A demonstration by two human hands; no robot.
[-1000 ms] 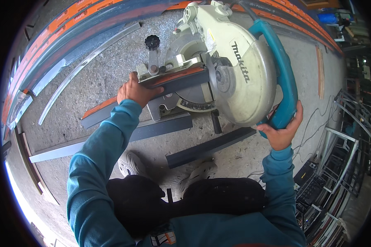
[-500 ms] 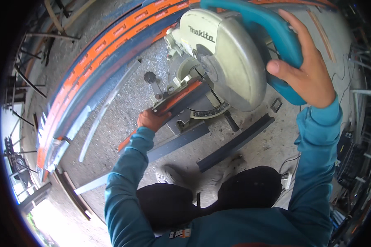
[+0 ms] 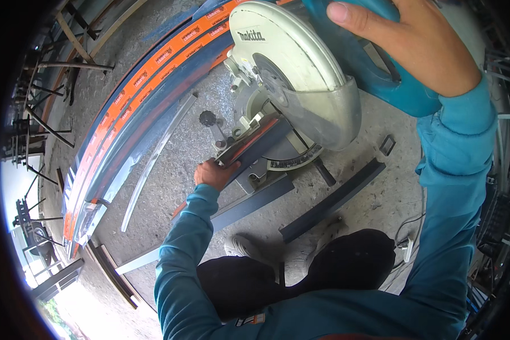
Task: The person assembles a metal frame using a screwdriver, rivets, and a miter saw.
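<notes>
A miter saw (image 3: 292, 48) with a cream blade cover, a clear lower guard and a teal body stands on the floor in front of me. My right hand (image 3: 416, 48) is on its teal handle (image 3: 374, 73), thumb lying over the top; the other fingers run out of view or are hidden behind. A dark metal profile (image 3: 260, 143) with an orange strip lies across the saw's base, against the fence and under the raised saw head. My left hand (image 3: 212, 173) grips this profile near the clamp with the black knob (image 3: 207, 118).
Long profiles with orange film (image 3: 147, 71) lie at the far left, beside a thin silver strip (image 3: 156, 161). Near my feet are a loose dark profile (image 3: 331, 199) and a longer grey one (image 3: 255, 199). Metal frames (image 3: 56, 68) stand left; a cable (image 3: 405, 226) runs right.
The saw head and my right hand have risen, looking larger and closer to the upper edge. My left hand still holds the profile. The whole view has shifted slightly.
</notes>
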